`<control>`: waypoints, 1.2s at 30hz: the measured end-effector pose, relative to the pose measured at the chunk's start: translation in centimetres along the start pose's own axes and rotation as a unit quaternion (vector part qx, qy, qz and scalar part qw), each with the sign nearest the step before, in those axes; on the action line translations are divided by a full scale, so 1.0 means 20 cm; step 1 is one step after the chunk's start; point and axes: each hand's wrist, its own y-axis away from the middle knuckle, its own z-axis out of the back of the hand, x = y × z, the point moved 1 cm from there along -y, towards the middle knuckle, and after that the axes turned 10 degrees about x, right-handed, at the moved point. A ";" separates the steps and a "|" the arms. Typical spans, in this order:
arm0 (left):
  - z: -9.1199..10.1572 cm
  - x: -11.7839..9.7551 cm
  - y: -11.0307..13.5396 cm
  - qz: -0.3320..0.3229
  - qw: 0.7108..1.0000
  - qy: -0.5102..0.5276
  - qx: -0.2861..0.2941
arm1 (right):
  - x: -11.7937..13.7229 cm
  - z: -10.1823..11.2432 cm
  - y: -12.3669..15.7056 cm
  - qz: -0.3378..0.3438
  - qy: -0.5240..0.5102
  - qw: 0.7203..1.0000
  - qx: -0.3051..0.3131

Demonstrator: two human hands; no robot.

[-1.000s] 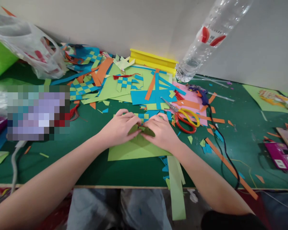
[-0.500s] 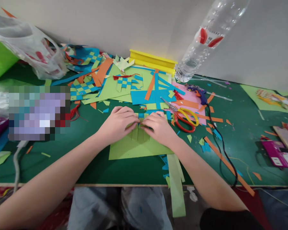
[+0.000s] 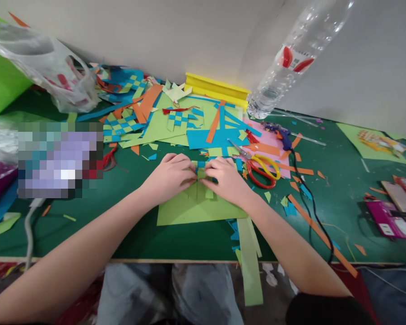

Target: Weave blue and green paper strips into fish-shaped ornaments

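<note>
A light green paper sheet [image 3: 196,210] cut into strips lies on the green table [image 3: 128,234] in front of me. My left hand [image 3: 171,176] and my right hand [image 3: 225,178] rest on its far edge, fingertips pinched together over a small blue-and-green woven patch [image 3: 199,167]. Both hands press the paper strips where the weaving sits. Fingers are curled and closed on the strips.
Red-and-yellow scissors [image 3: 262,167] lie just right of my right hand. Woven paper pieces [image 3: 122,124], blue, green and orange scraps litter the far table. A clear plastic bottle [image 3: 284,67], a yellow box [image 3: 216,88], a glue gun [image 3: 282,135] with black cord and a plastic bag [image 3: 50,72] stand around.
Both hands have shifted slightly away from me along the sheet. More of the cut green strips show below the fingers now.
</note>
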 end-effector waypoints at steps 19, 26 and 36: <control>0.00 0.00 0.00 0.003 1.000 -0.015 -0.009 | -0.03 0.05 -0.09 -0.108 -0.093 0.985 0.093; 0.00 0.00 0.00 0.000 1.000 -0.022 -0.015 | -0.04 0.08 -0.11 -0.144 -0.126 0.978 0.085; 0.01 -0.01 -0.01 -0.007 0.998 -0.058 -0.024 | -0.06 0.06 -0.11 -0.158 -0.154 0.975 0.034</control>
